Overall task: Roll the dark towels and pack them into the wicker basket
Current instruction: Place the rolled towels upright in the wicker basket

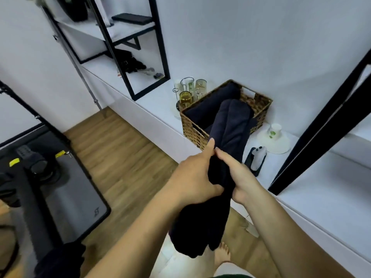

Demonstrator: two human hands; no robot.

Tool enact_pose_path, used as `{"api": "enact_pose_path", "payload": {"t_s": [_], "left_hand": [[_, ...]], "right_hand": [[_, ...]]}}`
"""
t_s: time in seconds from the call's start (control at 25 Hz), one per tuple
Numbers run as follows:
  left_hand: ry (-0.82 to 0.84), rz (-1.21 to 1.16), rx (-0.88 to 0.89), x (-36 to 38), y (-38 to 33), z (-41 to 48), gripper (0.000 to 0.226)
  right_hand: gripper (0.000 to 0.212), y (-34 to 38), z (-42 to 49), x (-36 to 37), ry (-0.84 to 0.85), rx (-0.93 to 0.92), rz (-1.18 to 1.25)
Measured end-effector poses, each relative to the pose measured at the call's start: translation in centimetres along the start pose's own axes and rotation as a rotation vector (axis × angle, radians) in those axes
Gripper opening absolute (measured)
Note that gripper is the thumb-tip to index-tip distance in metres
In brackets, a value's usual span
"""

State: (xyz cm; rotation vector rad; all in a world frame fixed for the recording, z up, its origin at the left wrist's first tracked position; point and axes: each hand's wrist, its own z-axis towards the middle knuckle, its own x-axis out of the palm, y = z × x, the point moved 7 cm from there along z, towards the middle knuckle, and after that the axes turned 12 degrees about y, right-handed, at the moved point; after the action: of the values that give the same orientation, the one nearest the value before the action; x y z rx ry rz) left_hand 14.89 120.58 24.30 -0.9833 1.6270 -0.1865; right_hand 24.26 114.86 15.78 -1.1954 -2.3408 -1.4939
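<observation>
In the centre of the frame, a person's two hands grasp one dark towel [230, 125], bunched into a long loose roll. The left hand [192, 177] curls around the towel's middle from the left. The right hand [239, 177] clasps it from the right, and the thumbs of both nearly meet on top. The towel's upper end reaches up over the near corner of a wicker basket [192, 129], and its lower end hangs down toward the bottom centre.

The basket sits on a white worktop [321, 197], right of centre. Inside it, along the far left side, lies another rolled dark towel [208, 105]. Just left of the basket stands a rack of drinking glasses [185, 97]. To the basket's right, a white cup [275, 130] rests on a white dish. Wooden floor [120, 149] fills the lower left.
</observation>
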Motion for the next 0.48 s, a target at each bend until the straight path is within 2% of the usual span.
{"api": "enact_pose_path", "payload": {"t_s": [0.08, 0.16, 0.2, 0.32, 0.4, 0.48], "left_hand": [[0.009, -0.357, 0.03, -2.4, 1.0, 3.2, 0.092], [-0.063, -0.731, -0.064, -4.0, 3.9, 6.6, 0.057], [-0.02, -0.846, -0.139, -3.8, 5.0, 8.2, 0.047], [0.111, -1.056, -0.39, -1.2, 5.9, 11.0, 0.029], [0.204, -1.194, -0.384, 0.1, 5.7, 12.7, 0.025], [0.299, -1.22, -0.396, -0.5, 6.0, 15.0, 0.024]], "right_hand": [[0.082, 2.2, 2.6, -1.8, -0.032, 0.009, 0.064], [0.07, 4.3, 4.8, -3.3, -0.048, 0.013, 0.116], [0.061, 5.3, 5.9, -4.0, -0.06, 0.013, 0.149], [0.054, 6.6, 8.4, -5.7, -0.121, 0.012, 0.273], [0.046, 7.7, 10.2, -5.9, -0.106, -0.023, 0.323], [0.047, 8.8, 12.6, -6.4, -0.138, -0.022, 0.316]]}}
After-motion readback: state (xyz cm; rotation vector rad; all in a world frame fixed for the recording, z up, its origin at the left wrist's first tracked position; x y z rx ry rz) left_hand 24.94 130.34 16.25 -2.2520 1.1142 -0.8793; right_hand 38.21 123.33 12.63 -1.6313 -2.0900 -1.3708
